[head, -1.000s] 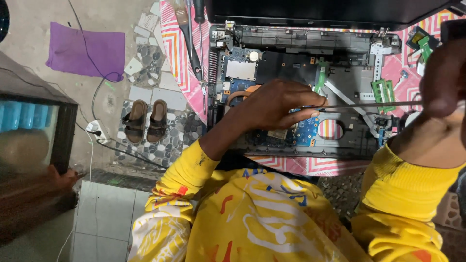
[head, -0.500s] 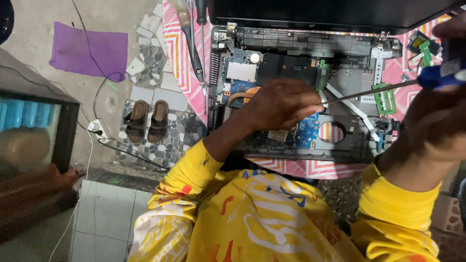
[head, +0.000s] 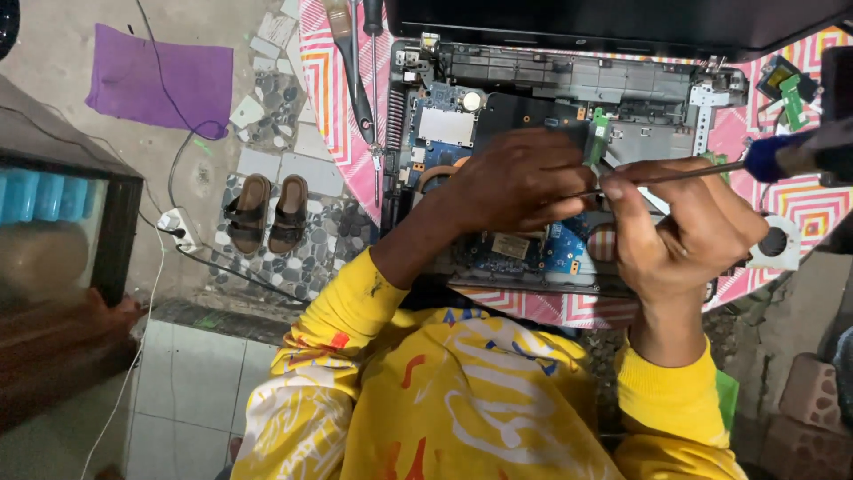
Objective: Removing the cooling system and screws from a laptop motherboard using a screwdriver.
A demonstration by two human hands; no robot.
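An opened laptop base lies on a table with a pink zigzag cloth, its blue circuit board and metal frame bare. My left hand rests on the middle of the board, fingers curled down by a small green part. My right hand is closed on the thin metal shaft of a blue-handled screwdriver. The shaft runs left, and its tip meets my left fingertips. Both sleeves are yellow. What lies under my left palm is hidden.
Long dark hand tools lie on the cloth left of the laptop. A small round fan and loose green boards sit at the right. On the floor are sandals, a purple cloth, a power strip and a dark cabinet.
My right hand has come down and left from the frame's right edge to the laptop's middle, bringing the screwdriver with it. My left hand has stayed on the board.
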